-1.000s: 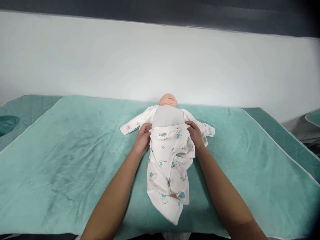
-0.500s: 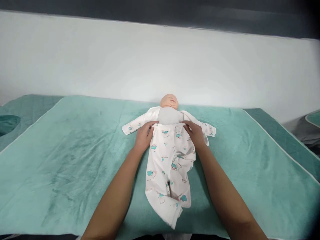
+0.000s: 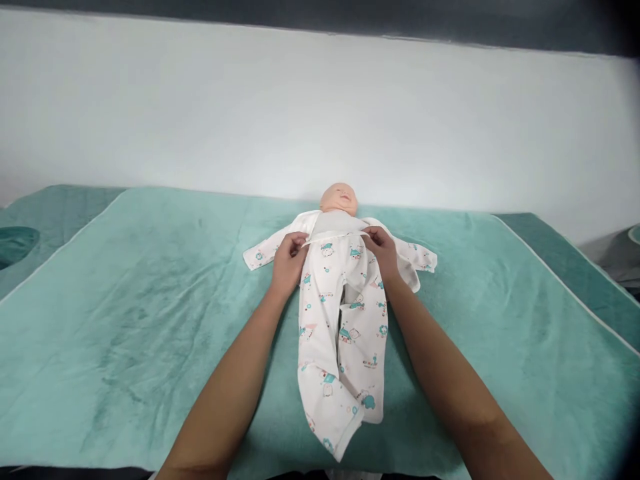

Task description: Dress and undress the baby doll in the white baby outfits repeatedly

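Note:
A baby doll [image 3: 339, 199] lies on its back on a teal towel [image 3: 125, 300], head toward the wall. It wears a white printed top with sleeves spread out, and its grey torso [image 3: 336, 221] shows at the chest. White printed trousers [image 3: 340, 320] cover its legs and lower body. My left hand [image 3: 289, 262] pinches the trousers' waistband at the left side. My right hand [image 3: 382, 251] pinches the waistband at the right side. The waistband sits high on the doll's chest.
The towel covers a wide padded table that ends at a white wall [image 3: 320, 113]. A darker teal surface [image 3: 30, 220] lies at the far left and another table edge [image 3: 625, 260] at the right.
Both hands have pulled the trousers' waistband up the doll's body toward its chest. The trouser legs have straightened out and less of the grey torso shows.

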`<state>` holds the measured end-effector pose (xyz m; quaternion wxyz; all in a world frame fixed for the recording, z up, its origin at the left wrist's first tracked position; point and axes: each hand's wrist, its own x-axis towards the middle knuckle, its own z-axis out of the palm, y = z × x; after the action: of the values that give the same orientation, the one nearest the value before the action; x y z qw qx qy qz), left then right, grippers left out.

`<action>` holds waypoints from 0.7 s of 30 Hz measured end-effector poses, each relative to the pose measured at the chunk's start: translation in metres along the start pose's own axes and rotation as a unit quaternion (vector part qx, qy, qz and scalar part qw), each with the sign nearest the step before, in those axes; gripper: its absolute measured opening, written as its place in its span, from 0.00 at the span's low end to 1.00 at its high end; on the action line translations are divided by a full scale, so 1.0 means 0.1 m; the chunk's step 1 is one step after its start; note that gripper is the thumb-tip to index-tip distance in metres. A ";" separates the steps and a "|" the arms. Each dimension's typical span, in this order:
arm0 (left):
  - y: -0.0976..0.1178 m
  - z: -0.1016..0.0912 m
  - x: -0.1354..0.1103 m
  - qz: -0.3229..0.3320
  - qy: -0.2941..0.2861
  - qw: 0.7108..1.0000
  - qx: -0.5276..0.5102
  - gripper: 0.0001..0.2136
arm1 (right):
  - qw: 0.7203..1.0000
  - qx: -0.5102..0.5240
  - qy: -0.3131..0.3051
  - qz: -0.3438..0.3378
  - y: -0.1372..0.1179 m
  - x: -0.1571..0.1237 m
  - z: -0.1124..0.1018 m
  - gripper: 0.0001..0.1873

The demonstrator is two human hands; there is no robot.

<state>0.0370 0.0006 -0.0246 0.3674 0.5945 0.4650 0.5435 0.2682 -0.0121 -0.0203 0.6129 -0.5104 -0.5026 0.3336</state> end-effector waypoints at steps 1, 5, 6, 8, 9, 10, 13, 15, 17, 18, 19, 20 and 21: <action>0.02 0.00 -0.01 0.054 -0.006 0.998 0.026 0.09 | 0.998 -0.028 -0.011 -0.053 -0.02 -0.02 -0.01 0.11; 0.10 -0.03 0.00 0.157 -0.032 0.981 0.110 0.10 | 0.972 -0.116 -0.069 -0.193 -0.14 0.00 -0.01 0.09; 0.10 -0.04 0.02 0.152 -0.034 0.980 0.127 0.10 | 0.971 -0.131 -0.075 -0.188 -0.16 0.03 0.01 0.09; 0.09 -0.04 0.05 0.113 -0.024 0.981 0.157 0.11 | 0.975 -0.157 -0.071 -0.138 -0.20 0.12 0.07 0.11; 0.07 -0.03 0.06 0.084 -0.018 0.983 0.163 0.12 | 0.979 -0.163 -0.065 -0.105 -0.21 0.16 0.10 0.12; 0.05 -0.03 0.07 0.054 -0.013 0.985 0.162 0.12 | 0.982 -0.160 -0.060 -0.074 -0.21 0.20 0.13 0.13; 0.00 -0.04 0.10 -0.009 -0.020 0.989 0.144 0.12 | 0.993 -0.108 -0.039 -0.027 -0.17 0.24 0.19 0.13; -0.02 -0.09 0.10 -0.034 -0.054 0.988 0.138 0.11 | 0.997 -0.077 -0.008 -0.027 -0.13 0.20 0.18 0.12; -0.02 -0.16 0.08 -0.067 -0.116 0.984 0.120 0.10 | 0.997 -0.072 0.025 -0.024 -0.09 0.12 0.12 0.12; -0.01 -0.20 0.07 -0.085 -0.151 0.979 0.105 0.11 | 0.996 -0.083 0.039 -0.021 -0.08 0.07 0.08 0.12; 0.01 -0.25 0.06 -0.102 -0.185 0.974 0.088 0.11 | 0.994 -0.102 0.047 -0.017 -0.08 0.03 0.04 0.12; 0.03 -0.29 0.05 -0.117 -0.215 0.967 0.073 0.12 | 0.990 -0.128 0.049 -0.013 -0.08 -0.02 -0.01 0.11; 0.06 -0.33 0.04 -0.131 -0.241 0.960 0.061 0.13 | 0.986 -0.160 0.045 -0.008 -0.08 -0.07 -0.06 0.11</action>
<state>0.0054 0.0007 -0.0134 0.5003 0.6627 0.4686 0.3017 0.2714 -0.0219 -0.0141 0.5479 -0.6126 -0.5251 0.2208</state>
